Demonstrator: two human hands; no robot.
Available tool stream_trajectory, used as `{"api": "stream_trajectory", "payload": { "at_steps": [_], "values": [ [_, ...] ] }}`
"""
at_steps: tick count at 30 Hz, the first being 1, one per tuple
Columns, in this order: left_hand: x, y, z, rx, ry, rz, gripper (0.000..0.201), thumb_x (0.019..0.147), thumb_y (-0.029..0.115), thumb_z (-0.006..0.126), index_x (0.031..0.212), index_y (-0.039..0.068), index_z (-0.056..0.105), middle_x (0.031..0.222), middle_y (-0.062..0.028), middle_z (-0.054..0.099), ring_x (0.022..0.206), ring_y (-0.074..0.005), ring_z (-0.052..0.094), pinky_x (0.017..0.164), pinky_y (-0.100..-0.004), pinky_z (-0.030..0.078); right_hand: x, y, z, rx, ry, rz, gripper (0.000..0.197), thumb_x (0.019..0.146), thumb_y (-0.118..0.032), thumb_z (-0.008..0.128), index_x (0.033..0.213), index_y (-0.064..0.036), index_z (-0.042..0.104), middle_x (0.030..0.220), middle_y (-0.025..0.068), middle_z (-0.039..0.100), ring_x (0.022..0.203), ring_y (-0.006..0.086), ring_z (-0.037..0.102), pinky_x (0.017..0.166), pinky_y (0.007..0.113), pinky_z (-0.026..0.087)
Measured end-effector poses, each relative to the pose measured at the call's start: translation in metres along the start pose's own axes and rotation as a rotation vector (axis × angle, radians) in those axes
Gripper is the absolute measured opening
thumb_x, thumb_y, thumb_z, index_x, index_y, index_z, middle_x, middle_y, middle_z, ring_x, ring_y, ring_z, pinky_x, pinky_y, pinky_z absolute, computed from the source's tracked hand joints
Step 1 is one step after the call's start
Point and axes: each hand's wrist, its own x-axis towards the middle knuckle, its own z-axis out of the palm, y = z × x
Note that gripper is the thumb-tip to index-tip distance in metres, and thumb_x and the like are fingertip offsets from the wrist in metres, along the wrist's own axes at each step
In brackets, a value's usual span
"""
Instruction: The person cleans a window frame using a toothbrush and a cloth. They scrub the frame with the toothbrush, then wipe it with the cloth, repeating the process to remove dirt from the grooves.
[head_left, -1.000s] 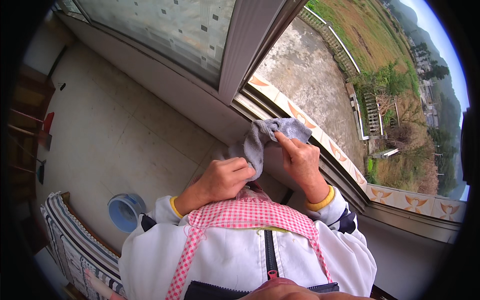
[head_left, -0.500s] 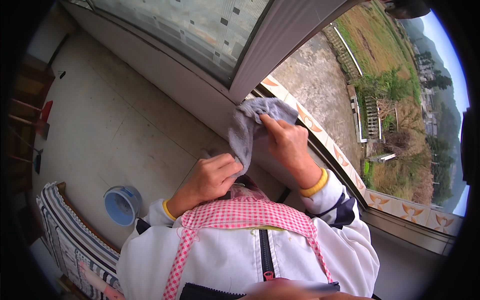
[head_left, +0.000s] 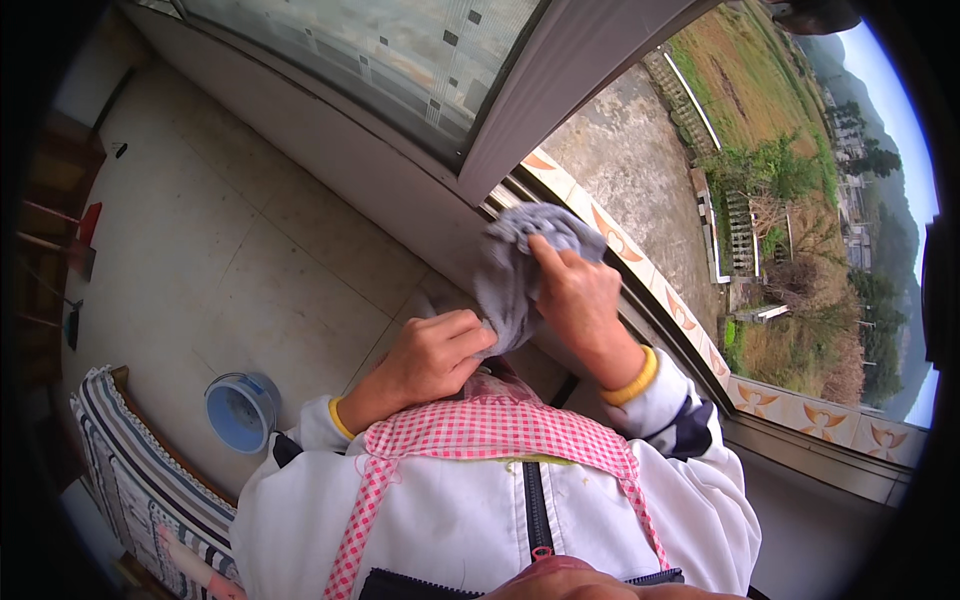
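A crumpled grey cloth [head_left: 512, 285] hangs between my two hands, in front of the window frame. My left hand [head_left: 430, 360] grips its lower end, close to my checked apron. The fingers of my right hand [head_left: 580, 305] press on the bunched upper part, which lies over the window track [head_left: 508, 196]. Part of the track is hidden beneath the cloth.
A blue bucket [head_left: 242, 412] stands on the tiled floor [head_left: 250, 270] at the left. Near it is a striped cover [head_left: 150, 475]. A patterned glass pane [head_left: 400, 60] stands ahead, and the tiled sill [head_left: 670, 300] runs along the opening at right.
The cloth has shifted slightly right and down, and its upper part is more bunched. A little more of the window track shows beside it. Both hands keep their hold.
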Motion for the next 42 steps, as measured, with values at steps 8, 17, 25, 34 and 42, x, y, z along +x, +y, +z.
{"api": "stream_trajectory", "payload": {
  "at_steps": [8, 17, 25, 34, 42],
  "values": [
    [0.0, 0.002, -0.002, -0.081, -0.001, -0.007, 0.027, 0.069, -0.002, 0.07, 0.094, 0.007, 0.064, 0.084, -0.0091, 0.06, 0.07, -0.0313, 0.063, 0.059, -0.0388, 0.051, -0.008, 0.027, -0.034, 0.283, -0.203, 0.135, 0.027, 0.079, -0.006, 0.065, 0.104, -0.0133, 0.072, 0.068, 0.0142, 0.066, 0.063, 0.0327, 0.067, 0.055, 0.043, 0.05],
    [0.002, -0.003, 0.001, -0.028, 0.028, -0.028, 0.027, 0.069, 0.0, 0.071, 0.094, 0.007, 0.064, 0.084, -0.0086, 0.06, 0.071, -0.0309, 0.063, 0.059, -0.039, 0.051, 0.04, -0.002, 0.015, 0.337, -0.027, 0.122, 0.03, 0.081, -0.008, 0.064, 0.109, -0.0142, 0.072, 0.072, 0.0174, 0.067, 0.062, 0.0367, 0.065, 0.057, 0.045, 0.052],
    [0.001, -0.004, -0.001, -0.028, -0.054, -0.044, 0.025, 0.071, 0.001, 0.07, 0.095, 0.007, 0.064, 0.085, -0.0091, 0.06, 0.074, -0.0311, 0.063, 0.061, -0.0393, 0.052, -0.028, -0.002, -0.016, -0.121, -0.104, 0.115, 0.047, 0.073, -0.011, 0.065, 0.119, -0.0131, 0.065, 0.067, 0.0061, 0.06, 0.052, 0.0241, 0.064, 0.045, 0.039, 0.048],
    [-0.001, -0.004, -0.009, -0.026, -0.06, -0.025, 0.024, 0.071, 0.001, 0.069, 0.094, 0.008, 0.064, 0.086, -0.0076, 0.06, 0.072, -0.0299, 0.063, 0.059, -0.0385, 0.052, -0.022, -0.004, -0.002, -0.127, -0.067, 0.04, 0.048, 0.077, -0.011, 0.062, 0.126, -0.0142, 0.06, 0.068, 0.0059, 0.059, 0.052, 0.0236, 0.063, 0.043, 0.039, 0.044],
    [-0.001, -0.007, -0.006, -0.049, -0.053, -0.004, 0.025, 0.07, 0.0, 0.07, 0.093, 0.008, 0.065, 0.083, -0.0084, 0.059, 0.071, -0.0299, 0.063, 0.058, -0.0383, 0.051, -0.008, -0.01, 0.013, -0.054, 0.05, 0.039, 0.043, 0.077, -0.011, 0.061, 0.12, -0.0146, 0.063, 0.069, 0.0053, 0.059, 0.053, 0.0228, 0.063, 0.044, 0.039, 0.046]
  ]
}}
